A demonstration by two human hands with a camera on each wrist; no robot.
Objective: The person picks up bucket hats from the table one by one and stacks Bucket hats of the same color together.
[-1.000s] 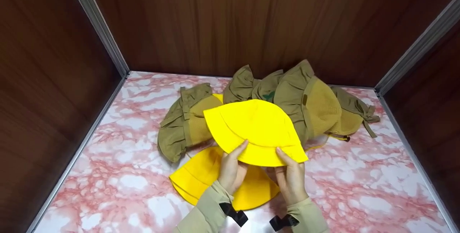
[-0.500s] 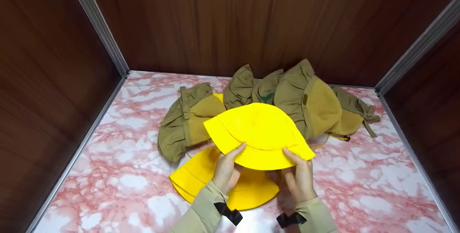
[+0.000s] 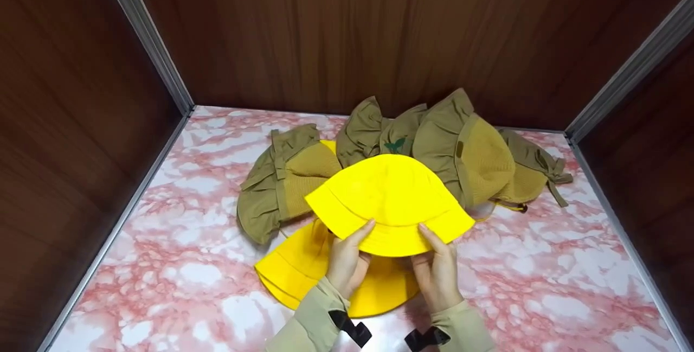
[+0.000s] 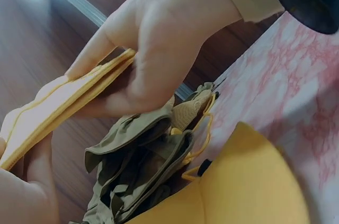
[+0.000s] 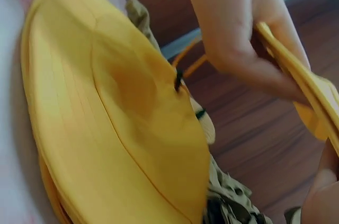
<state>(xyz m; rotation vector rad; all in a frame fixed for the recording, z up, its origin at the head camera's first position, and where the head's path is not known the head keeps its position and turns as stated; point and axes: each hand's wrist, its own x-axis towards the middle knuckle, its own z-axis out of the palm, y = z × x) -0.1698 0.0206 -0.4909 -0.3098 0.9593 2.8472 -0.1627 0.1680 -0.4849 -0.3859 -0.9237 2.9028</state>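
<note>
A bright yellow bucket hat (image 3: 390, 194), folded flat with its crown pointing away, is held up at the centre of the head view. My left hand (image 3: 347, 260) pinches its near brim, thumb on top and fingers beneath. A short way to the right, my right hand (image 3: 438, 270) grips the same brim in the same manner. The wrist views show the brim's doubled edge (image 4: 100, 83) between thumb and fingers. Below lies a second yellow bucket hat (image 3: 293, 270), partly hidden by my hands and the first hat. A dark toggle (image 5: 179, 80) on a yellow cord is beside it.
Khaki-and-tan hats with ruffled brims lie behind, one at left (image 3: 287, 178) and others at right (image 3: 477, 157). A brown tie (image 3: 558, 189) hangs from the far-right one. Dark wood panels (image 3: 379, 32) with metal edging enclose the pink-and-white marbled tabletop (image 3: 569, 287).
Both hands shifted slightly right and closer with the held hat, then back a little left. The right hand is now nearer the left, and the hat's brim lies more level.
</note>
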